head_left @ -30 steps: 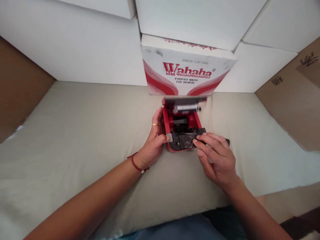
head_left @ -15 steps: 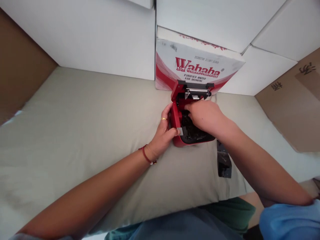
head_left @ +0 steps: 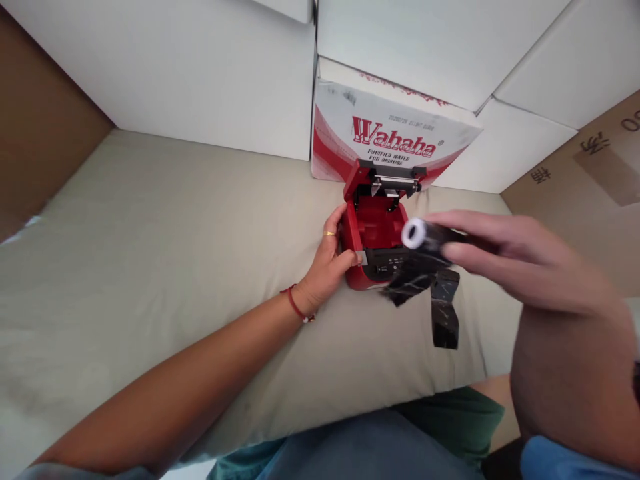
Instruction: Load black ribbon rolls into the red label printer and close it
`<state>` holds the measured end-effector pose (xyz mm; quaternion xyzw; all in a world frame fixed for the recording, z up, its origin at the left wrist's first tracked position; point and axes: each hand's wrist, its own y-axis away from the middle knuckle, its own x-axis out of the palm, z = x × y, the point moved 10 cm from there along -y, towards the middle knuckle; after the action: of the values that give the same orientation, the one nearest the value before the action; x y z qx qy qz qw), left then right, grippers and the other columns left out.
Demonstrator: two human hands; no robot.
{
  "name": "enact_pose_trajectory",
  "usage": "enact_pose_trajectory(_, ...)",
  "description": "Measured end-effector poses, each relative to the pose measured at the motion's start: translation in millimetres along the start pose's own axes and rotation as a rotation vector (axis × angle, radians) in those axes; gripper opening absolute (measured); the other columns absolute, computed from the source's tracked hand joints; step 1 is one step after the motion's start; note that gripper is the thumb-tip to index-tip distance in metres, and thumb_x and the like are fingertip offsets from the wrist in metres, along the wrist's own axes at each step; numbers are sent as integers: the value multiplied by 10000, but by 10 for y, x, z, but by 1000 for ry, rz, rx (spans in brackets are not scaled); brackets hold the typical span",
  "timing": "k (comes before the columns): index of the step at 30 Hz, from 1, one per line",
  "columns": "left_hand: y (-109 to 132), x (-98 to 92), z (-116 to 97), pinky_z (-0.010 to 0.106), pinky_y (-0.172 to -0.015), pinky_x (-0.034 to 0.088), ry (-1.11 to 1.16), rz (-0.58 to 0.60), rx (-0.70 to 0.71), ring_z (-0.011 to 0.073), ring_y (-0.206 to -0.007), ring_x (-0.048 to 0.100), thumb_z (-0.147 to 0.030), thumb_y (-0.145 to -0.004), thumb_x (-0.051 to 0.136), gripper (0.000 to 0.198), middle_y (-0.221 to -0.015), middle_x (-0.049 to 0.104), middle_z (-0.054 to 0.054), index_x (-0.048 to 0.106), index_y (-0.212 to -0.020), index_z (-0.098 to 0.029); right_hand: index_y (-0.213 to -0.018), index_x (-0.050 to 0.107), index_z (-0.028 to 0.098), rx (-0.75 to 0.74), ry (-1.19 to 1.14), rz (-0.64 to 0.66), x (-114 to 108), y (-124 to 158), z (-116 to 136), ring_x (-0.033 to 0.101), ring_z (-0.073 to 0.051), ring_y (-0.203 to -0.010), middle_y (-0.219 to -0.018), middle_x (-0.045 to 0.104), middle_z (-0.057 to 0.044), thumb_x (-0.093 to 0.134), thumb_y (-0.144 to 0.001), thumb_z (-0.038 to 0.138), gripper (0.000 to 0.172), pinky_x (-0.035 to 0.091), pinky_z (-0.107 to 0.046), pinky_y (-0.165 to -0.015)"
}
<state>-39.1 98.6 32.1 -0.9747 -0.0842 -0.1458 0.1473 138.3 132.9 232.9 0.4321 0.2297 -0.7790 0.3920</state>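
Observation:
A red and black label printer [head_left: 353, 230] stands on the cloth with its lid tipped up and its red inner bay showing. My left hand [head_left: 325, 267] grips the printer's left side, thumb on the silver-grey corner piece and fingers along the wall. My right hand [head_left: 515, 260] pinches a roll of black labels [head_left: 437, 243] in the air at the printer's right front. The roll's white core end faces left. A loose black tail from it hangs over the printer's front edge. On the cloth below lies a creased black strip [head_left: 445, 323].
Behind the printer stands a white and red Wahaha water carton [head_left: 400, 127], with white boxes [head_left: 215, 73] around it. Brown cardboard boxes are at the left [head_left: 45, 127] and right [head_left: 585, 200]. Pale cloth [head_left: 175, 220] covers the surface.
My right hand has lifted the black label roll out of the printer's bay and carried it to the right and up. My left hand keeps its hold on the printer.

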Motion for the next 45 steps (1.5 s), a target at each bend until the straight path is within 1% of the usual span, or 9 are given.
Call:
enact_pose_trajectory(3,-5,-10,24,527,-1420,395,-4,16,-7,346,-1722,413,-449,-871,772,985,-1896,361,91,323,-1742,-350,-1411,868,380,-97,-361,197,30,436,54,884,-244,-947,-1159,917,-58,668,-1118,672,460,690,-326,-784)
enact_pose_trajectory(6,-9,-38,47,529,-1413,410,0,26,1,346,-1709,441,-537,-890,804,982,-1885,390,80,341,-1740,-373,-1402,867,300,-73,-401,377,557,603,-14,874,-210,-943,-1155,915,-69,646,-1153,611,456,686,-299,-826)
enact_pose_trajectory(12,-21,-82,45,469,-1406,417,38,30,58,334,-1729,423,-675,-814,933,1037,-1882,411,17,441,-1699,-454,-1425,827,243,40,-295,31,1269,586,-296,815,-239,-1317,-1442,843,-131,716,-1122,364,344,663,-414,-1139)
enact_pose_trajectory(19,2,-69,11,474,-1378,466,-2,23,-16,339,-1728,435,-646,-868,872,1000,-1907,380,34,395,-1723,-439,-1210,898,196,457,-15,-362,570,923,-1463,830,-227,-832,-1139,909,-114,732,-1031,345,286,706,-430,-885)
enact_pose_trajectory(24,14,-37,-71,477,-1339,524,-6,71,-122,326,-1711,467,-409,-901,804,932,-1919,371,8,387,-1734,-440,-1195,914,224,441,7,-155,561,768,-1811,855,-243,-948,-1176,912,-103,716,-992,333,304,699,-418,-945)
enact_pose_trajectory(32,-41,-32,-131,527,-1374,507,-12,61,-188,340,-1742,433,-274,-799,717,1017,-1909,402,31,385,-1755,-380,-1176,913,237,314,151,58,612,755,-1636,889,-287,-1000,-1167,920,-102,785,-945,292,270,716,-409,-909)
enact_pose_trajectory(36,-40,-22,-129,541,-1384,492,-8,88,-161,355,-1741,436,-311,-826,744,1027,-1937,347,46,352,-1772,-379,-1246,900,298,220,-88,219,255,726,-1086,867,-244,-865,-1125,919,-56,782,-1033,545,347,692,-351,-755)
enact_pose_trajectory(40,-42,-15,-116,540,-1375,499,-19,114,-129,362,-1740,437,-352,-875,744,999,-1926,364,57,326,-1781,-383,-1276,894,347,34,-37,269,3,290,-304,843,-235,-910,-1147,911,-14,738,-1076,527,311,663,-346,-760)
enact_pose_trajectory(45,-42,-39,-89,565,-1383,491,-44,84,-74,364,-1708,475,-314,-858,733,972,-1878,437,81,374,-1761,-350,-1184,858,222,54,439,76,412,-539,46,819,-303,-1030,-1218,878,-107,683,-1025,174,241,621,-401,-877)
